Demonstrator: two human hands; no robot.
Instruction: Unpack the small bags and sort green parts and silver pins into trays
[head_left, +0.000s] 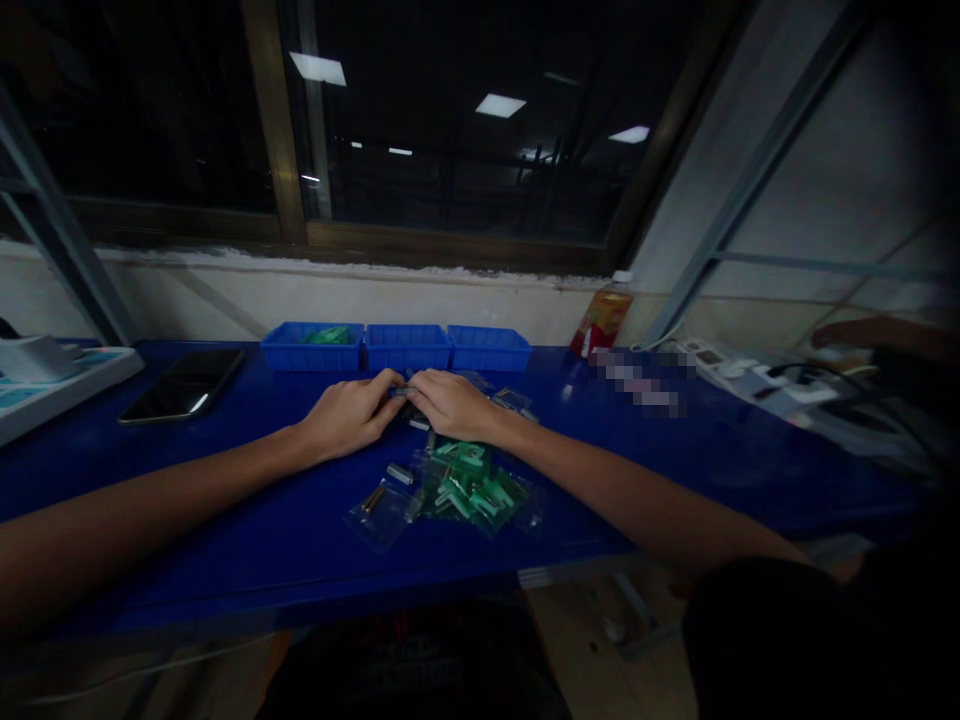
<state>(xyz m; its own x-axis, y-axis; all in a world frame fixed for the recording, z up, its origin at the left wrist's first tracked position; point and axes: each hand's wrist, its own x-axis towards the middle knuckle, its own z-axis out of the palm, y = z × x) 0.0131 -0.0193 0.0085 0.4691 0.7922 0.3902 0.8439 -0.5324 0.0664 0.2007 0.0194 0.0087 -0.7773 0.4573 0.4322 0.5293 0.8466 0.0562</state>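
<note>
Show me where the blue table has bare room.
Bare tabletop shows between the left forearm, the clear bag of brass-colored pieces and its front edge; also between the right forearm and drink bottle. Crowded: around the right hand, green packets heaped near its wrist.

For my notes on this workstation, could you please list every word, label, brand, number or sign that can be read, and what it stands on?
None can be read.
Bottle label: too blurred to read.
Dark clothing at the bottom: faint marks, perhaps lettering, too dim to read.
Patch on the blue table: pixelated, nothing legible.
</note>
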